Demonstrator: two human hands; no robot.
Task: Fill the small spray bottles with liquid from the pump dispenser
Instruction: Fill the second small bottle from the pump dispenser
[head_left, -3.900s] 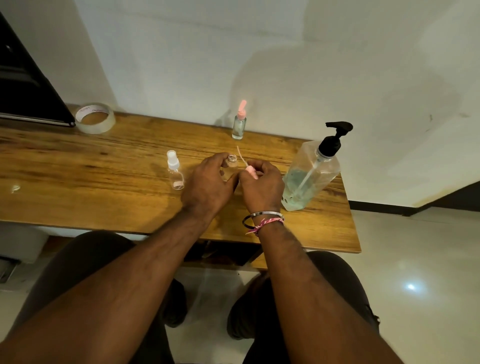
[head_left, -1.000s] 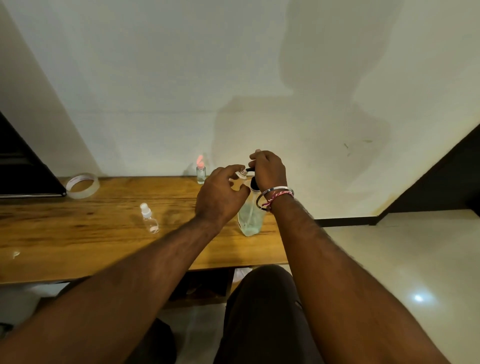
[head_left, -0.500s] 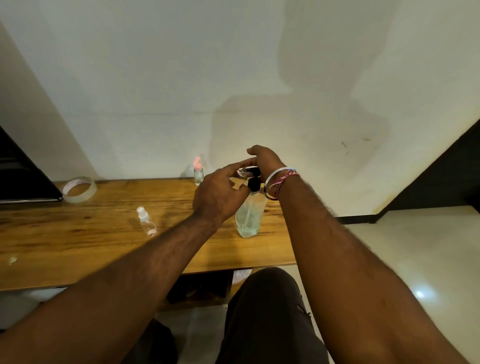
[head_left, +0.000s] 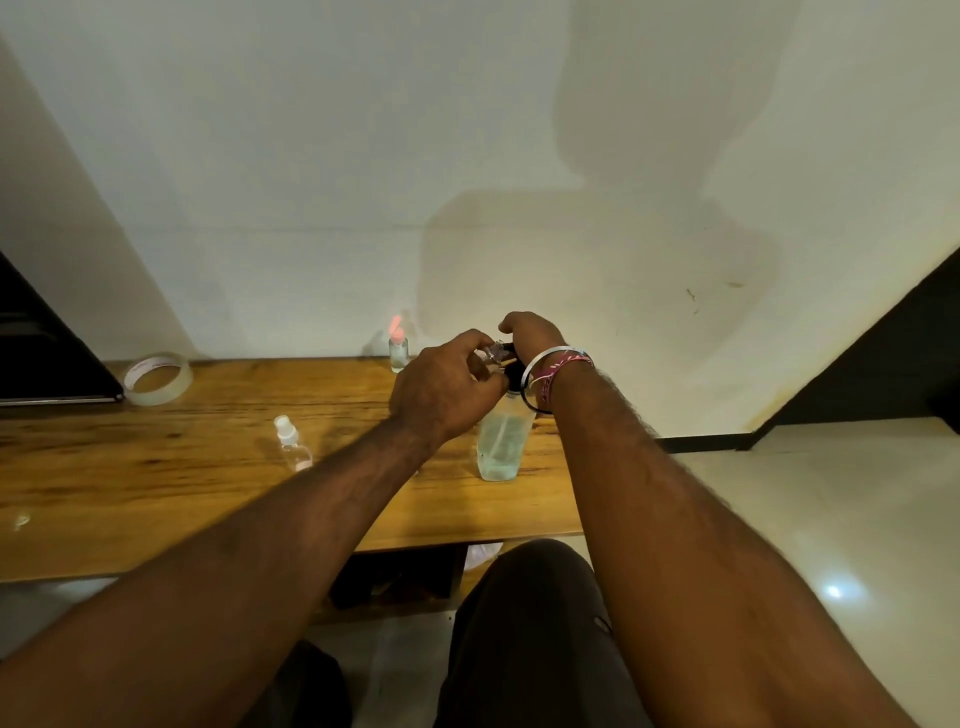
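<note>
Pinching a small open bottle (head_left: 493, 354) at the pump head, the left hand (head_left: 441, 392) is holding it up beside the right hand (head_left: 527, 335), which is curling over the top of the dispenser (head_left: 501, 441).
Standing near the right end of the table (head_left: 156, 467), the dispenser is showing pale liquid; a white-capped bottle (head_left: 292, 444) is resting left of it, a pink-capped bottle (head_left: 398, 345) by the wall, and a tape roll (head_left: 157, 378) far left.
</note>
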